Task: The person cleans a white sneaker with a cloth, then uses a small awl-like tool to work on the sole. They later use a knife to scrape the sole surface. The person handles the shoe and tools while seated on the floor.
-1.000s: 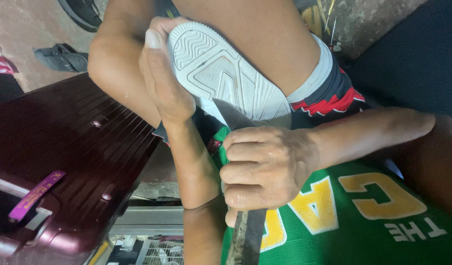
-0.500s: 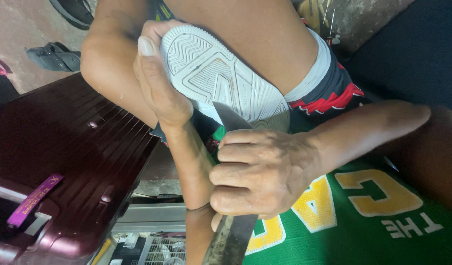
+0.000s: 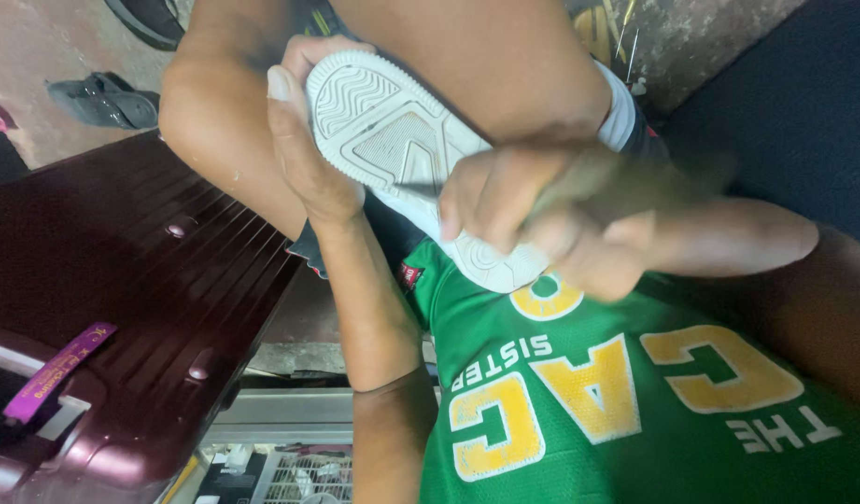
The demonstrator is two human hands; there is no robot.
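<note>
Bare concrete floor (image 3: 38, 131) shows at the far left, with a dark sandal (image 3: 103, 101) lying on it. Nearer on the left stands a ribbed maroon suitcase (image 3: 140, 308) with a purple tag (image 3: 56, 371) near its handle; it is closed, so its contents are hidden. At the near bottom edge sits a wire basket (image 3: 299, 476) with small items too unclear to tell.

A white shoe sole (image 3: 393, 149) faces up in the middle, tread toward the camera, resting against a bent bare leg (image 3: 486, 65) above a green shirt (image 3: 579, 401) with yellow lettering.

The left hand (image 3: 304, 140) comes up from below, forearm upright, and wraps around the sole's far-left toe end, thumb along the edge, fingers curled behind it and pressed on.

The right hand (image 3: 542, 224) reaches in from the right, forearm level, and lies over the sole's near heel end. It is motion-blurred; its fingers look curled in a fist on the sole, but what they pinch cannot be told.
</note>
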